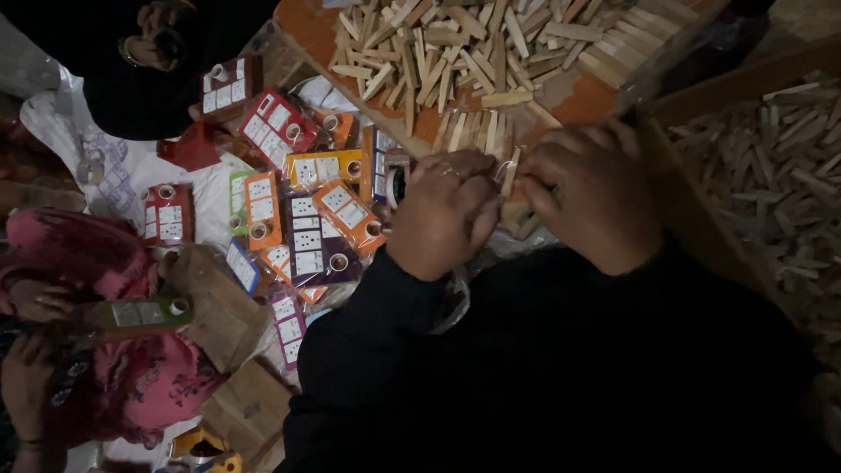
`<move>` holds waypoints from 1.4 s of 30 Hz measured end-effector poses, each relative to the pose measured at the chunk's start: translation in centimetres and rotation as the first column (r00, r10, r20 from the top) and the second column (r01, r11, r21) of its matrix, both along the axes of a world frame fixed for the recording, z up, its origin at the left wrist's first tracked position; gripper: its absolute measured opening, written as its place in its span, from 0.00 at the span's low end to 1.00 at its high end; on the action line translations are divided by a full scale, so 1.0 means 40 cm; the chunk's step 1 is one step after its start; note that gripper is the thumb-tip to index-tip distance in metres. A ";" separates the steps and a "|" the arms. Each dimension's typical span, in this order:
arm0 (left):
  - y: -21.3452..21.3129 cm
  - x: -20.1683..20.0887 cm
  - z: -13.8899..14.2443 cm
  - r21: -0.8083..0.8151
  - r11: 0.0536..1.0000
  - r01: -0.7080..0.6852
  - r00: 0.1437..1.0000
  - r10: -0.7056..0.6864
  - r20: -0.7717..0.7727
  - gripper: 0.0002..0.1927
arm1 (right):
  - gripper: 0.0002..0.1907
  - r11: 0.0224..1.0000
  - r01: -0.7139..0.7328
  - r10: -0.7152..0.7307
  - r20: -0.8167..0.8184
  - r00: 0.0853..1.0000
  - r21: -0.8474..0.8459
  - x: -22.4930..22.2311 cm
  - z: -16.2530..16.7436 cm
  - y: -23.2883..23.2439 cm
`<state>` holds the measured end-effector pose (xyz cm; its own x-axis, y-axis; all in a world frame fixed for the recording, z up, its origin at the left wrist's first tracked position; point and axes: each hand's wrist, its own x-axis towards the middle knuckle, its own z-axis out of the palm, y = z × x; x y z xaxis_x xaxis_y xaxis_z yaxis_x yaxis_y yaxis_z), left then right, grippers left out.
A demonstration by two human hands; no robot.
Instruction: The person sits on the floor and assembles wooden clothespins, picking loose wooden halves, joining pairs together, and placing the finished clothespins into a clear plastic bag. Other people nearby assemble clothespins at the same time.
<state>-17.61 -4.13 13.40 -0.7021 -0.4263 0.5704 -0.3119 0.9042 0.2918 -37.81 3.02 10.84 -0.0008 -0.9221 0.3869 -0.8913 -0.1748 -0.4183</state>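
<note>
- Two hands meet at the near edge of the orange surface (574, 98): our left hand (447, 215) and our right hand (585, 197), both in black sleeves.
- We have both sets of fingers curled shut around a small bundle of wooden sticks (511, 175), which stands between the two hands, its pale ends showing in the gap.
- A thin clear plastic wrap (457, 298) hangs from under our left wrist.
- Just beyond the hands, a loose heap of wooden sticks (464, 52) covers the far part of the surface.
- To the right, a wooden crate (701, 219) holds many more sticks (771, 166).
- To the left, flat coloured packets (307, 219) in red, orange, yellow and purple lie scattered on a white sheet (123, 175), each with small white cards showing through.
- At the far left, another person in pink clothing (131, 385) holds a green packet (140, 314).
- A third person in black (140, 79) sits at the far left corner.
</note>
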 end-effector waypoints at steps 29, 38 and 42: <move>0.017 -0.008 0.007 0.047 0.997 -0.064 0.998 0.064 0.016 0.12 | 0.13 1.000 0.028 -0.028 -0.017 0.999 0.015 0.048 0.049 0.041; 0.006 -0.005 0.011 0.021 1.000 -0.021 1.000 0.021 0.010 0.11 | 0.09 0.994 0.076 -0.078 0.027 0.997 0.073 0.065 0.049 0.043; 0.000 -0.005 0.012 0.006 1.000 -0.006 1.000 0.005 0.011 0.11 | 0.08 0.992 0.096 -0.097 0.013 0.995 0.076 0.069 0.043 0.040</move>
